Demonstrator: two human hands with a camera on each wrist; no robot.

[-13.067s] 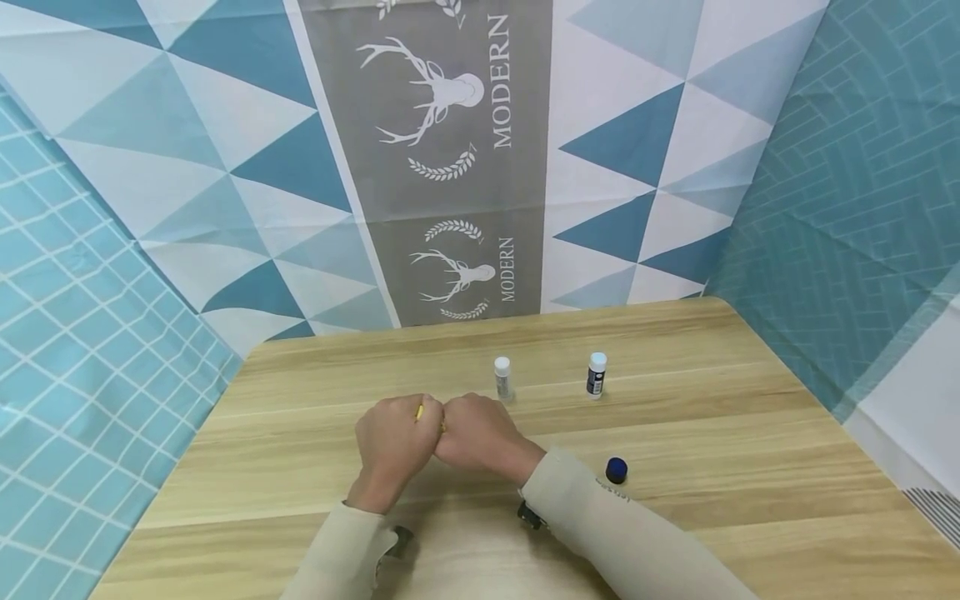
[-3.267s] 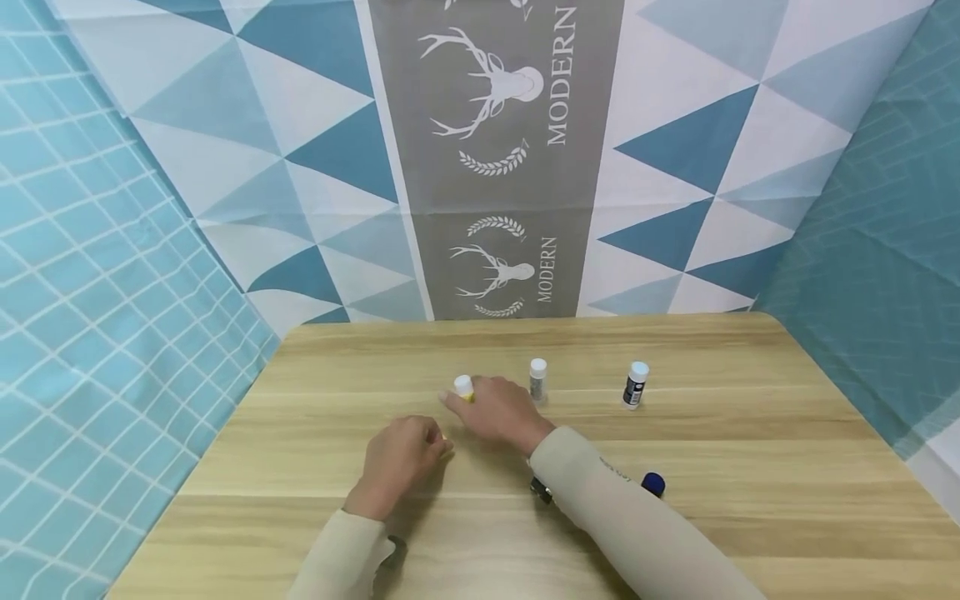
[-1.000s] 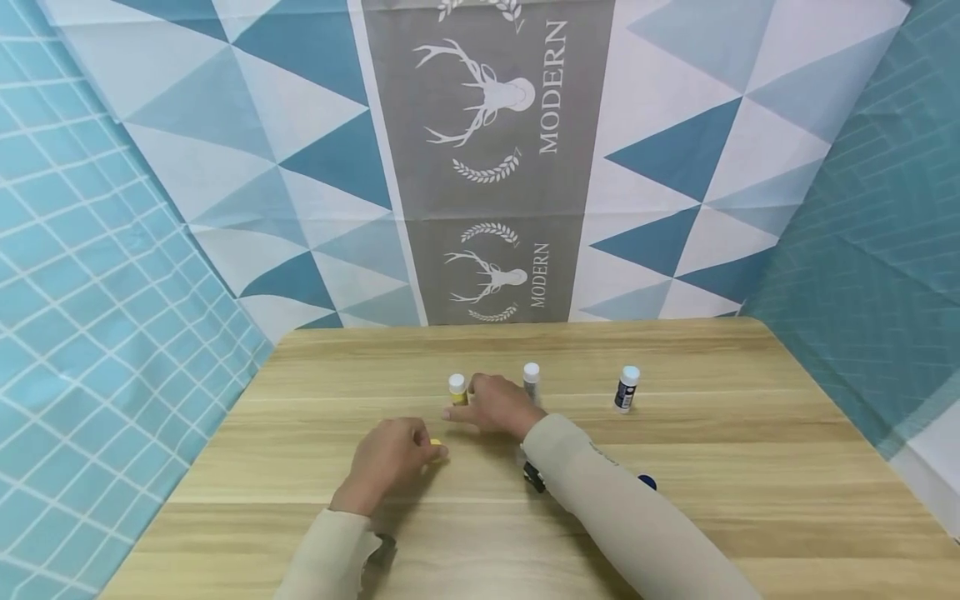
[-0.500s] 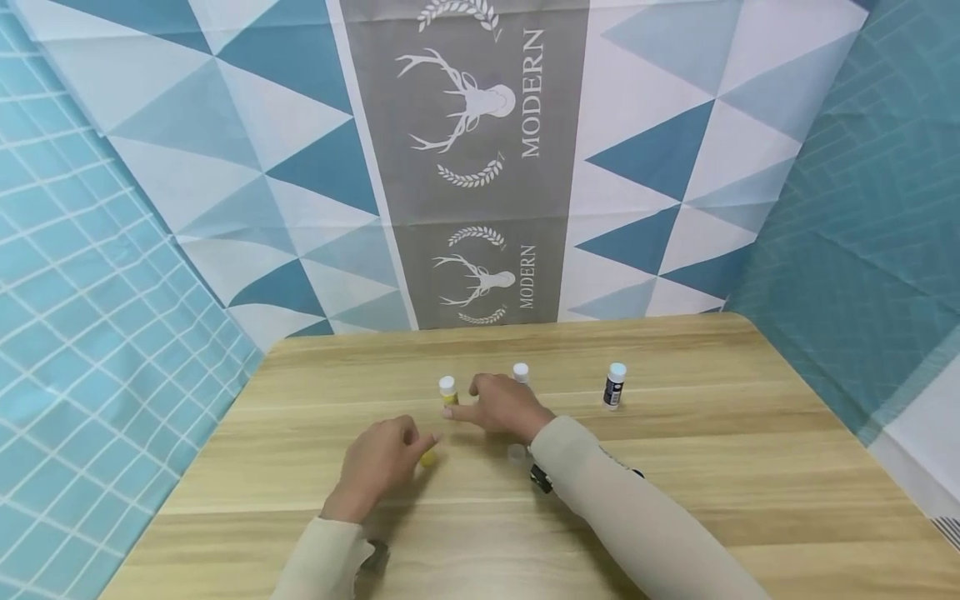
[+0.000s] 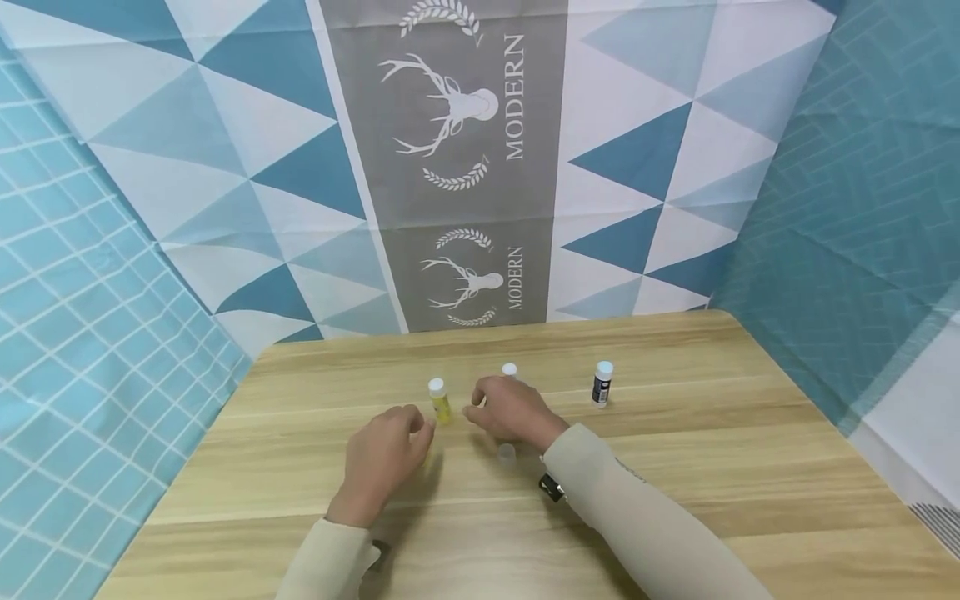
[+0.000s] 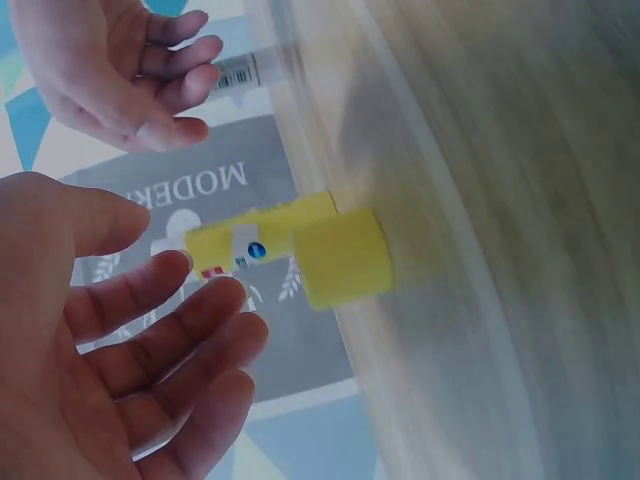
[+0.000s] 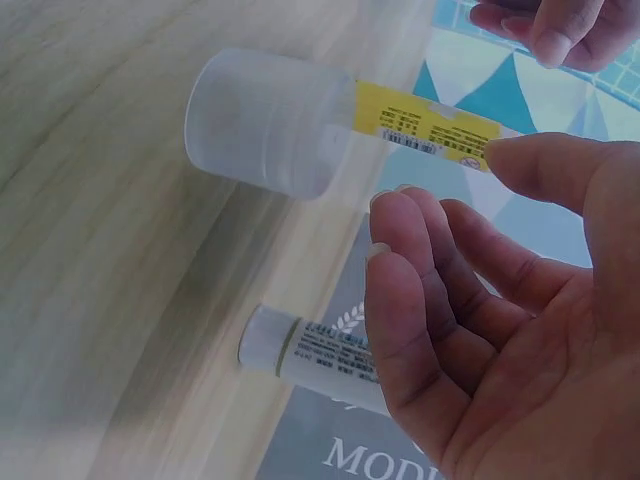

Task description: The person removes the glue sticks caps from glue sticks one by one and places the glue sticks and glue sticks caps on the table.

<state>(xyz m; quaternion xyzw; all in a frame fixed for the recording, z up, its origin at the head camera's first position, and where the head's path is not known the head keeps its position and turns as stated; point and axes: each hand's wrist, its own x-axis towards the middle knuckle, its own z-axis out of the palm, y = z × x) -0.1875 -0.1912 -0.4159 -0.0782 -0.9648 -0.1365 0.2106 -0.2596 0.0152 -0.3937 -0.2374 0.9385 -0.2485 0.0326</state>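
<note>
My left hand (image 5: 382, 454) hovers with loosely bent fingers beside a yellow cap (image 6: 345, 260), which it mostly hides in the head view. Just beyond stands a yellow glue stick (image 5: 440, 404) with a white top, upright on the table. To its right my right hand (image 5: 513, 408) is raised, thumb and fingers apart and nothing between them. Behind that hand a white glue stick (image 7: 320, 350) stands; only its white top shows in the head view. A clear cap (image 5: 507, 454) sits on the table in front of my right hand.
A navy-labelled glue stick (image 5: 602, 387) stands farther right on the wooden table (image 5: 720, 467). Patterned cloth (image 5: 480, 250) hangs behind the table's back edge, and tiled blue cloth (image 5: 90, 375) borders the left side.
Earlier both hands met around something yellow. Since then my right hand has let go of the yellow glue stick, left standing, and my left hand has released the yellow cap. The sleeve now hides the navy cap.
</note>
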